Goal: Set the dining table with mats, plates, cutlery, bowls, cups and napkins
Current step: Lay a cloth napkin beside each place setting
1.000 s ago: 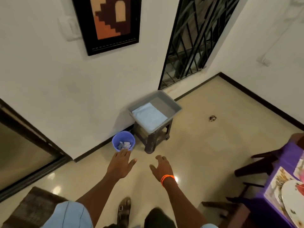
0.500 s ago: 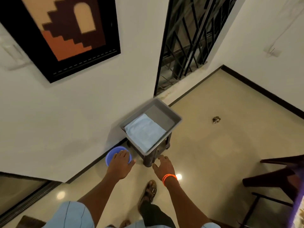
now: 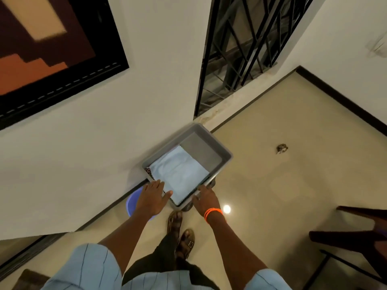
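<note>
White wall (image 3: 117,130) is filling the upper left of the head view, carrying a black-framed picture (image 3: 52,49) with brown, orange and cream blocks. Black window grille (image 3: 247,49) is standing to its right, reaching down to the cream floor (image 3: 293,185).

Grey tub (image 3: 217,147) is sitting near the wall corner below the grille, raised on a dark stand (only a sliver of the stand is showing under the near corner). Folded pale blue cloth (image 3: 180,174) is lying flat inside the tub, covering its near half; far half is showing bare grey bottom.

Blue bucket (image 3: 132,203) is standing on the floor just left of the tub, mostly hidden by the left forearm.

Left hand (image 3: 152,197) is resting over the tub's near-left rim, fingers straight and spread, thumb lying on the cloth edge. Right hand (image 3: 204,197), orange bands at the wrist, is touching the near-right rim; its fingers are lying along the edge, and whether they are curling under it cannot be told.

Small dark object (image 3: 282,148) is lying on the floor, well apart to the right.
</note>
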